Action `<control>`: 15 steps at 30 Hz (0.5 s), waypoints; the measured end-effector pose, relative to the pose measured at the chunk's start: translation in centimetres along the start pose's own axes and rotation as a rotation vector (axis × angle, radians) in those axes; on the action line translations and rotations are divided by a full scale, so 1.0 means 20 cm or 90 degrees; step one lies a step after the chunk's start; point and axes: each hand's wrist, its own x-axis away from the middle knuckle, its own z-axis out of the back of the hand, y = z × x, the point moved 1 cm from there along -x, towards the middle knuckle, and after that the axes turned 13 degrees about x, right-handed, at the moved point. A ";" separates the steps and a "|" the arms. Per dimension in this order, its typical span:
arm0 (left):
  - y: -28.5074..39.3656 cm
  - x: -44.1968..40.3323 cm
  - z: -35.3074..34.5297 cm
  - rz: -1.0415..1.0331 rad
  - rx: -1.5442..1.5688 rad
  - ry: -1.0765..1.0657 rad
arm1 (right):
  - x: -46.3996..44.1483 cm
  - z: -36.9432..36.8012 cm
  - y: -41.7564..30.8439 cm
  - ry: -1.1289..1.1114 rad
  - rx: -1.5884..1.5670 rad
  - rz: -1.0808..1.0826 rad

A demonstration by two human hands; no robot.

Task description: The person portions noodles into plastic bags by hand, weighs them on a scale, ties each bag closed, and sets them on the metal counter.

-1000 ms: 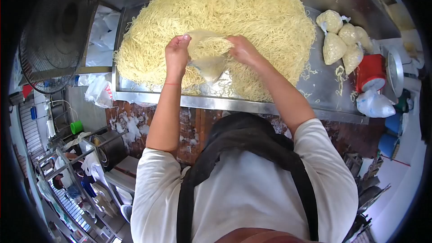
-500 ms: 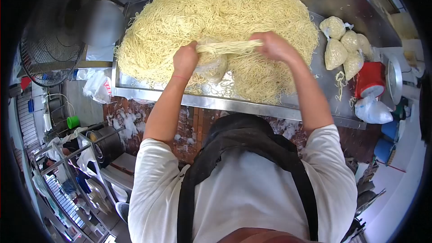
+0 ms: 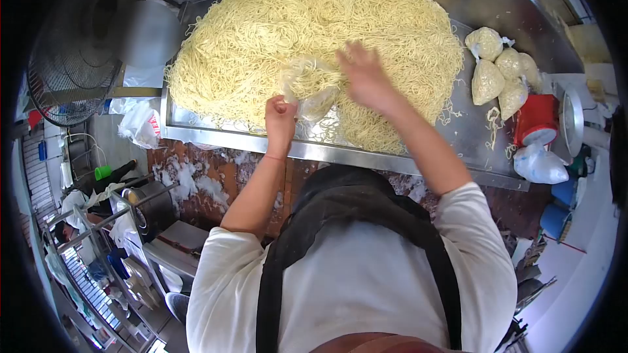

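Observation:
A large heap of pale yellow noodles [image 3: 261,33] lies spread over the metal table [image 3: 242,138]. At the front of the heap is a clear plastic bag [image 3: 318,106] with its mouth facing up and some noodles inside. My left hand [image 3: 280,117] is closed at the bag's left side, thumb and fingers pinching its edge. Just right of the bag, my right hand [image 3: 366,78] is over the heap, slightly blurred, its fingers apart and nothing held in them.
Several tied bags of noodles [image 3: 487,82] rest on the table's right side. Beyond them are a red scale [image 3: 536,117] and a white plastic bag [image 3: 541,163]. A fan [image 3: 72,72] stands at the left. Soapy foam [image 3: 190,180] covers parts of the floor.
The noodle strands stretched between both hands have been let go, and noodles now sit in the bag. My left hand moved down to the bag's edge; my right hand moved left and opened.

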 end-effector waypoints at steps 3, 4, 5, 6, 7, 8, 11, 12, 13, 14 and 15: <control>0.10 -0.03 -0.08 0.094 0.241 0.044 | -0.10 -0.29 -0.08 -0.063 -0.048 0.026; 0.22 -0.04 -0.12 0.088 0.311 0.040 | -0.13 -0.24 -0.08 -0.127 -0.095 0.053; 0.30 -0.08 -0.12 0.040 0.366 -0.012 | -0.14 -0.19 -0.09 -0.198 -0.144 0.080; 0.36 -0.12 -0.10 -0.002 0.419 -0.064 | -0.14 -0.10 -0.12 -0.194 -0.168 0.092; 0.43 -0.15 -0.12 -0.048 0.474 -0.121 | -0.15 0.02 -0.13 -0.186 -0.189 0.102; 0.52 -0.14 -0.14 -0.062 0.425 -0.127 | -0.16 0.10 -0.14 -0.175 -0.206 0.114; 0.64 -0.08 -0.17 -0.156 0.190 -0.097 | -0.20 0.16 -0.16 -0.072 -0.275 0.184; 0.64 -0.05 -0.17 -0.222 0.055 -0.062 | -0.20 0.10 -0.14 -0.063 -0.268 0.179; 0.64 -0.02 -0.17 -0.289 -0.083 -0.028 | -0.19 -0.02 -0.11 -0.052 -0.262 0.173; 0.61 0.03 -0.17 -0.307 -0.225 -0.020 | -0.19 -0.08 -0.08 -0.041 -0.256 0.166; 0.63 0.13 -0.21 -0.206 -0.318 -0.026 | -0.18 -0.08 -0.06 -0.035 -0.248 0.166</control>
